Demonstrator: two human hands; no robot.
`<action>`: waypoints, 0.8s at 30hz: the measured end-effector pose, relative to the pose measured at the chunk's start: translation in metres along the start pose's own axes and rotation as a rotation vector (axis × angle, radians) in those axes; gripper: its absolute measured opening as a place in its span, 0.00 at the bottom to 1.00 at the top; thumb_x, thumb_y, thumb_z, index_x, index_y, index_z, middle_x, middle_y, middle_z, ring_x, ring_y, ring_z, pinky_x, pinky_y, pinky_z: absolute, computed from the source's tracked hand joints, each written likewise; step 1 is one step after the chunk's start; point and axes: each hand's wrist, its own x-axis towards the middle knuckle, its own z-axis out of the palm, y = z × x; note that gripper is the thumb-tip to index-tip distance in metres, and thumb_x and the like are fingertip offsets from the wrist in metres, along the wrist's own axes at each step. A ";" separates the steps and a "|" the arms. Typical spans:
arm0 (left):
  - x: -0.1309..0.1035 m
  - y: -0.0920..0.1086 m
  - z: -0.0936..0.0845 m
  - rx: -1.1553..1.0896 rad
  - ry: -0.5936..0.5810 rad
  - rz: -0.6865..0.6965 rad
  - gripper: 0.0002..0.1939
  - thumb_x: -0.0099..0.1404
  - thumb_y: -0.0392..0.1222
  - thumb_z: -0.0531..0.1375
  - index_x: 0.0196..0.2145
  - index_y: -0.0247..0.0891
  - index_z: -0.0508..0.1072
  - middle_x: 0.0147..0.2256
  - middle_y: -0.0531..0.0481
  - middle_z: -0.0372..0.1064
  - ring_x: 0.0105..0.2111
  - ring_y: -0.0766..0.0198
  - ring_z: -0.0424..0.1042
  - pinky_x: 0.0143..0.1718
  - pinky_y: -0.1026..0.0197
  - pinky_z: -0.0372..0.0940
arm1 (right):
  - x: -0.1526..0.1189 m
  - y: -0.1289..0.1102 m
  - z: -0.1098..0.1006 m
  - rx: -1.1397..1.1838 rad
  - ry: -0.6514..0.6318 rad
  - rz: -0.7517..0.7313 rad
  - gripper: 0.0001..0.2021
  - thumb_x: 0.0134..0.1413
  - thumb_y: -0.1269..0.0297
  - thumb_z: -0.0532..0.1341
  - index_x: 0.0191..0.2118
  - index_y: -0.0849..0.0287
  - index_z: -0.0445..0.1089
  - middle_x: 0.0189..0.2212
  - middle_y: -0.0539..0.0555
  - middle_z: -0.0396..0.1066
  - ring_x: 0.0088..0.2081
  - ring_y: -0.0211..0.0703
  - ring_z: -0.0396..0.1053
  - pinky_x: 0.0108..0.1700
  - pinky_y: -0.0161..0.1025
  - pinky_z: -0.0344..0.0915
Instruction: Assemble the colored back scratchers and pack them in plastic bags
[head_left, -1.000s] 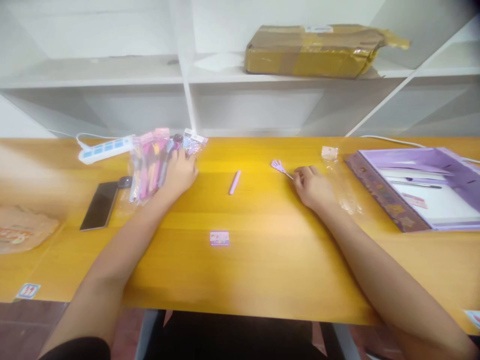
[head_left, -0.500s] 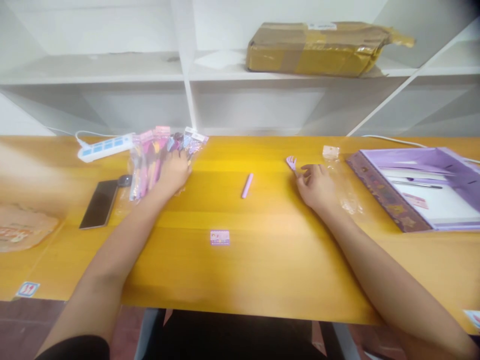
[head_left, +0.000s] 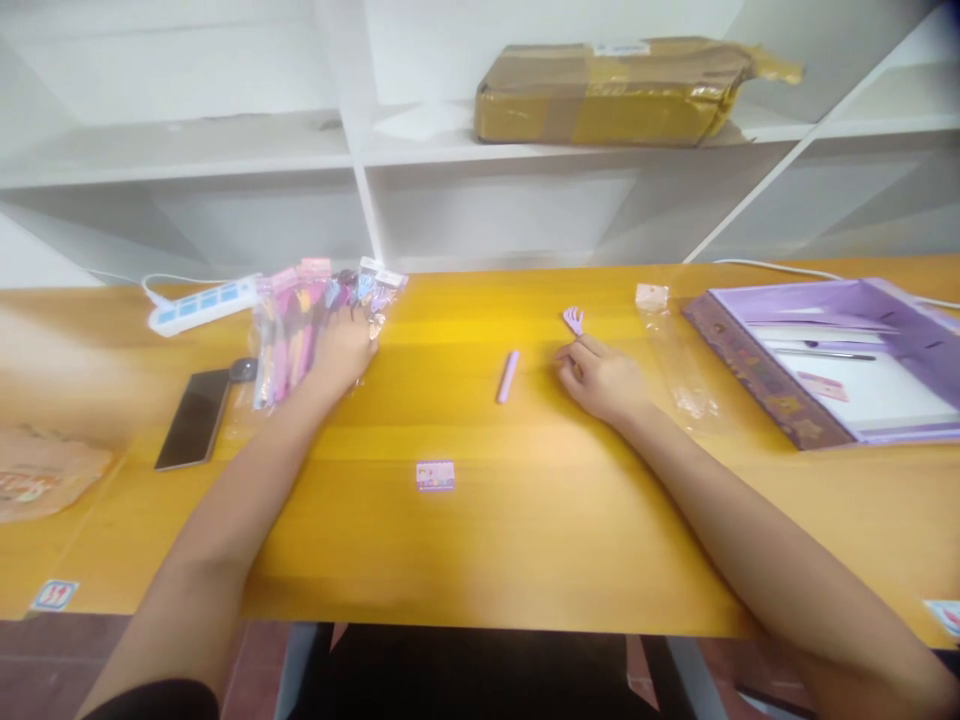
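Observation:
My left hand [head_left: 347,347] lies on a row of clear plastic packets [head_left: 289,335] holding pink, orange and purple items. Its fingers are spread over them. On the right, my right hand [head_left: 600,375] is closed, thumb and fingers together, at the lower end of a small purple back scratcher [head_left: 574,320]. The claw-shaped head points away from me, and my fingers hide the part below it. A short purple stick [head_left: 508,377] lies on the table to the left of that hand, apart from it. Nearer to me lies a small pink and purple card [head_left: 435,475].
An opened clear wrapper [head_left: 679,365] lies right of my right hand, beside a purple box [head_left: 780,375] with a pen and papers. At left are a phone [head_left: 193,420], a power strip [head_left: 206,305] and an orange bag [head_left: 49,475]. A taped carton [head_left: 607,95] sits on the shelf.
My right hand has moved left and its fingers have closed up near the scratcher's head. The purple stick has shifted slightly right. My left hand stays on the packets.

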 end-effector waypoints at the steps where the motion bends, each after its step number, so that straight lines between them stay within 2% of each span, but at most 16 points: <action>1: 0.000 0.000 0.001 -0.005 -0.008 0.006 0.26 0.71 0.39 0.58 0.62 0.23 0.67 0.56 0.21 0.70 0.60 0.33 0.69 0.61 0.40 0.65 | 0.000 0.001 0.000 0.001 -0.005 -0.004 0.13 0.70 0.60 0.55 0.46 0.58 0.77 0.45 0.60 0.80 0.40 0.50 0.75 0.37 0.42 0.62; 8: 0.002 -0.006 -0.002 -0.045 -0.016 0.062 0.28 0.65 0.38 0.61 0.61 0.24 0.68 0.54 0.25 0.72 0.57 0.34 0.71 0.59 0.42 0.68 | 0.002 0.000 -0.003 0.008 -0.047 -0.013 0.12 0.70 0.63 0.55 0.44 0.58 0.77 0.44 0.59 0.80 0.39 0.49 0.75 0.38 0.43 0.61; 14: 0.007 -0.015 0.002 -0.148 -0.015 0.021 0.23 0.69 0.36 0.56 0.60 0.29 0.70 0.48 0.29 0.77 0.50 0.37 0.77 0.54 0.39 0.71 | 0.002 0.000 -0.002 -0.007 -0.028 0.033 0.13 0.70 0.62 0.55 0.45 0.58 0.77 0.45 0.60 0.80 0.40 0.50 0.75 0.40 0.43 0.62; 17: 0.009 -0.015 0.002 -0.120 -0.001 0.023 0.19 0.69 0.34 0.57 0.55 0.29 0.73 0.45 0.28 0.77 0.47 0.38 0.77 0.52 0.40 0.71 | 0.003 0.001 -0.003 0.003 0.011 0.082 0.12 0.69 0.62 0.56 0.43 0.58 0.77 0.43 0.61 0.80 0.40 0.51 0.75 0.43 0.44 0.64; 20: 0.008 -0.014 -0.012 -0.259 -0.051 -0.031 0.15 0.64 0.34 0.61 0.49 0.32 0.76 0.39 0.35 0.78 0.41 0.46 0.77 0.45 0.48 0.72 | 0.003 0.003 -0.006 0.064 0.102 0.112 0.12 0.68 0.63 0.55 0.42 0.59 0.76 0.41 0.61 0.78 0.40 0.51 0.74 0.46 0.46 0.66; 22: 0.005 -0.012 -0.031 -0.455 -0.116 -0.062 0.12 0.62 0.37 0.63 0.45 0.36 0.77 0.35 0.43 0.76 0.36 0.53 0.75 0.39 0.54 0.70 | 0.003 0.001 -0.009 0.161 0.188 0.133 0.12 0.69 0.62 0.55 0.43 0.59 0.76 0.38 0.60 0.77 0.39 0.50 0.73 0.46 0.46 0.67; 24: -0.002 -0.003 -0.053 -0.667 -0.220 -0.022 0.10 0.64 0.41 0.64 0.42 0.37 0.79 0.34 0.47 0.74 0.32 0.59 0.72 0.36 0.57 0.67 | 0.001 -0.008 -0.013 0.349 0.219 0.138 0.12 0.72 0.57 0.56 0.45 0.58 0.74 0.36 0.58 0.75 0.35 0.48 0.71 0.44 0.45 0.68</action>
